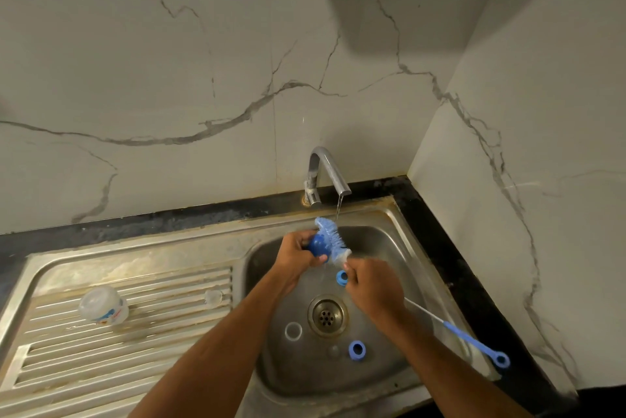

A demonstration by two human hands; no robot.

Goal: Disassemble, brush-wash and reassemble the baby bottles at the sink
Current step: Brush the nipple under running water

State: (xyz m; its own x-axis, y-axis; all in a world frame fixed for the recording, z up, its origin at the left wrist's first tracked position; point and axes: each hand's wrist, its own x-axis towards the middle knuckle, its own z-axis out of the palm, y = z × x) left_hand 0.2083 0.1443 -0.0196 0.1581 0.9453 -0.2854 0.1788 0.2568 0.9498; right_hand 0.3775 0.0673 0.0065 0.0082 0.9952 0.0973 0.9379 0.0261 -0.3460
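Over the steel sink (pixel 389 248), my left hand (pixel 294 257) grips a dark blue bottle cap (pixel 317 245). My right hand (pixel 371 285) holds the bottle brush by its wire stem; its blue-white bristle head (pixel 330 236) lies against the cap under a thin stream from the tap (pixel 327 168). The brush's blue handle (pixel 474 343) sticks out to the lower right. A blue ring (pixel 342 277) shows just left of my right hand. Another blue ring (pixel 357 350) and a clear ring (pixel 293 331) lie in the basin. A clear bottle (pixel 103 306) lies on the drainboard.
A small clear teat-like piece (pixel 213 296) rests on the ribbed drainboard (pixel 135 343) near the basin edge. The drain (pixel 327 316) is at the basin's middle. Marble walls close in behind and on the right, with a black counter strip (pixel 474 282) along them.
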